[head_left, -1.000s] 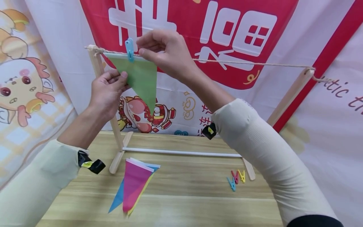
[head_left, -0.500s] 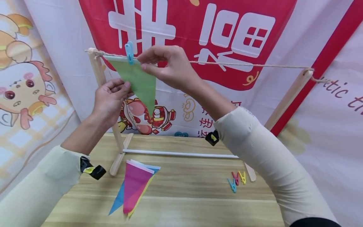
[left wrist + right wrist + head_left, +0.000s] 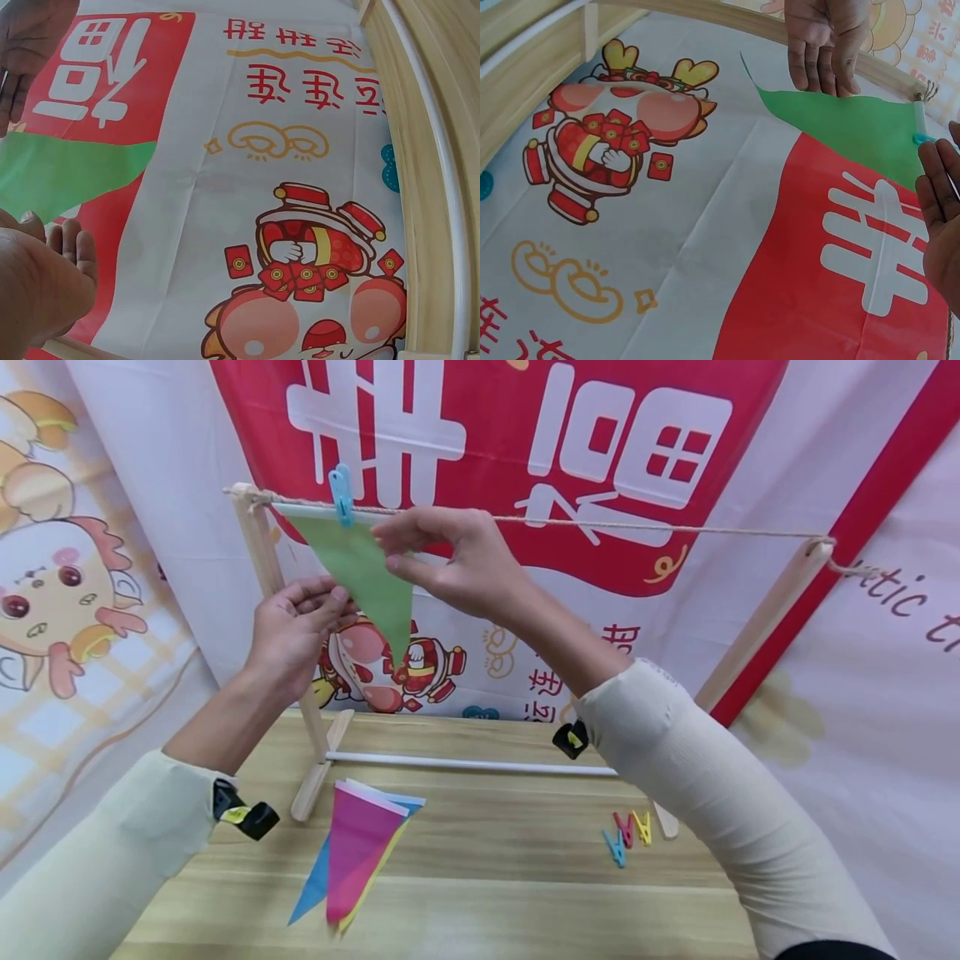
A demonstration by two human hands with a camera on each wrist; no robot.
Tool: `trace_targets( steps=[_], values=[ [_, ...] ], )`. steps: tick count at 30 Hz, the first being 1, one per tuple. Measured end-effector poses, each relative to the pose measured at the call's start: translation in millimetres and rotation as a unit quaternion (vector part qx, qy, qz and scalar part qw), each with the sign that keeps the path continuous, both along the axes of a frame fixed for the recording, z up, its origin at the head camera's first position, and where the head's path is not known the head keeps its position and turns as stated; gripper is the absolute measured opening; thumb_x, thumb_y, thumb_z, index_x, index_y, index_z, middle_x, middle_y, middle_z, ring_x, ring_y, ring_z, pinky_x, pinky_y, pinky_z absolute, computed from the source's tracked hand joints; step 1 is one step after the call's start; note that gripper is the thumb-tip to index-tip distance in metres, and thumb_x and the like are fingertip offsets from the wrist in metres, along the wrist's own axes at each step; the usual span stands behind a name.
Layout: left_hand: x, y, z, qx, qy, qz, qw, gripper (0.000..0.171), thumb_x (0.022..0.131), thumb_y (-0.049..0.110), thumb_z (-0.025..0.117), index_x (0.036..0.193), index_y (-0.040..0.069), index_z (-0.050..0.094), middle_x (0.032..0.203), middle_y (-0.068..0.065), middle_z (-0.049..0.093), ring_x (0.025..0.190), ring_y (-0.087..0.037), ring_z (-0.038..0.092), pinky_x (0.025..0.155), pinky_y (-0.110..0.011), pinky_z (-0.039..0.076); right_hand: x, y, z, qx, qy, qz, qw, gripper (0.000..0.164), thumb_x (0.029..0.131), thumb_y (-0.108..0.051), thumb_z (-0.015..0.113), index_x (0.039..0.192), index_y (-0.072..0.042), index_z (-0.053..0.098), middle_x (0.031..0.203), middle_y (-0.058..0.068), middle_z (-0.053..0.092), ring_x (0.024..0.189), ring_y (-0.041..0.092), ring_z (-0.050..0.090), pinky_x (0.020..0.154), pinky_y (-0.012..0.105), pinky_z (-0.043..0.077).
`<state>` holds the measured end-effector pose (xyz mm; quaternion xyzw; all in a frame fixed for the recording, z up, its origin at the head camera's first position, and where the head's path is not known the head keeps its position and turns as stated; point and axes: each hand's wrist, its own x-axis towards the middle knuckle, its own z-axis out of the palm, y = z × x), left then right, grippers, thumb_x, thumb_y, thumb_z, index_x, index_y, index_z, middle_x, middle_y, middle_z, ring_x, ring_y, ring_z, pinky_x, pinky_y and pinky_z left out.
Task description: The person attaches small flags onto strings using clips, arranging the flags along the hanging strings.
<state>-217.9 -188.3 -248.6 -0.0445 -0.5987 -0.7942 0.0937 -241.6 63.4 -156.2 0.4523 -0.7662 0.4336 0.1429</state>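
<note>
The green pennant (image 3: pixel 375 578) hangs point-down from the string (image 3: pixel 615 525), clipped by a light-blue peg (image 3: pixel 341 495) near the left post (image 3: pixel 258 545). The right post (image 3: pixel 772 618) holds the string's other end; a white rod (image 3: pixel 472 764) runs low between the uprights. On the wooden table (image 3: pixel 487 906) lie overlapping pink, blue and yellow pennants (image 3: pixel 362 852) and, well apart, three loose pegs (image 3: pixel 624 830). The right hand (image 3: pixel 465 564) blocks the pennant's upper right corner; its fingers are extended, unclenched. The pennant's left edge meets the fingertips of the left hand (image 3: pixel 288 627); whether they pinch it, I cannot tell
</note>
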Motion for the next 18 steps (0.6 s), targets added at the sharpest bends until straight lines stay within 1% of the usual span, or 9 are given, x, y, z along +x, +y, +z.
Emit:
trace_targets(
  steps=[3, 5, 9, 11, 14, 18],
  values=[
    [0.9, -1, -1.1, -0.009, -0.004, 0.0, 0.9999, 0.028, 0.106, 0.019, 0.077, 0.129, 0.006, 0.07, 0.105, 0.003, 0.084, 0.099, -0.011, 0.083, 0.094, -0.023, 0.069, 0.2, 4, -4.1, -0.002, 0.006, -0.001, 1.0, 0.034, 0.105, -0.014, 0.081, 0.138, -0.004, 0.079, 0.134, 0.009, 0.084, 0.12, 0.015, 0.081, 0.111, 0.032, 0.064],
    [1.4, -2, -2.2, -0.018, -0.007, 0.001, 0.9998, 0.03, 0.107, 0.02, 0.077, 0.132, 0.006, 0.069, 0.107, 0.004, 0.084, 0.102, -0.011, 0.083, 0.096, -0.023, 0.068, 0.6, 7, -7.8, -0.001, 0.006, -0.003, 1.0, 0.034, 0.105, -0.016, 0.081, 0.137, -0.006, 0.079, 0.134, 0.008, 0.084, 0.12, 0.014, 0.081, 0.11, 0.029, 0.063],
    [2.3, -4, -6.0, -0.033, -0.014, 0.003, 0.9993, 0.036, 0.108, 0.021, 0.076, 0.138, 0.004, 0.068, 0.112, 0.004, 0.083, 0.106, -0.01, 0.082, 0.1, -0.023, 0.067, 1.1, 14, -17.0, -0.001, -0.008, -0.006, 1.0, 0.035, 0.105, -0.019, 0.081, 0.138, -0.008, 0.079, 0.134, 0.006, 0.083, 0.121, 0.012, 0.079, 0.108, 0.029, 0.064],
    [2.6, -5, -8.9, -0.033, -0.016, 0.003, 0.9993, 0.038, 0.108, 0.02, 0.075, 0.141, 0.002, 0.067, 0.113, 0.003, 0.083, 0.106, -0.01, 0.082, 0.101, -0.024, 0.067, 1.6, 18, -21.8, -0.001, -0.015, -0.009, 1.0, 0.036, 0.104, -0.02, 0.081, 0.139, -0.01, 0.079, 0.134, 0.005, 0.083, 0.12, 0.012, 0.079, 0.106, 0.03, 0.065],
    [2.7, -6, -13.7, -0.015, -0.015, -0.006, 0.9998, 0.041, 0.108, 0.016, 0.075, 0.144, -0.002, 0.064, 0.112, 0.001, 0.083, 0.104, -0.011, 0.083, 0.098, -0.024, 0.068, 2.6, 22, -28.9, -0.001, -0.03, -0.013, 0.999, 0.037, 0.104, -0.021, 0.081, 0.139, -0.01, 0.079, 0.134, 0.005, 0.083, 0.119, 0.012, 0.079, 0.103, 0.031, 0.066],
    [3.6, -7, -18.6, -0.007, -0.008, -0.019, 0.9998, 0.042, 0.107, 0.014, 0.076, 0.144, -0.002, 0.063, 0.114, -0.002, 0.083, 0.104, -0.012, 0.084, 0.096, -0.024, 0.068, 4.0, 27, -37.3, -0.005, -0.046, -0.023, 0.999, 0.037, 0.105, -0.024, 0.081, 0.139, -0.011, 0.079, 0.132, 0.005, 0.084, 0.114, 0.013, 0.079, 0.099, 0.032, 0.067]
  ],
)
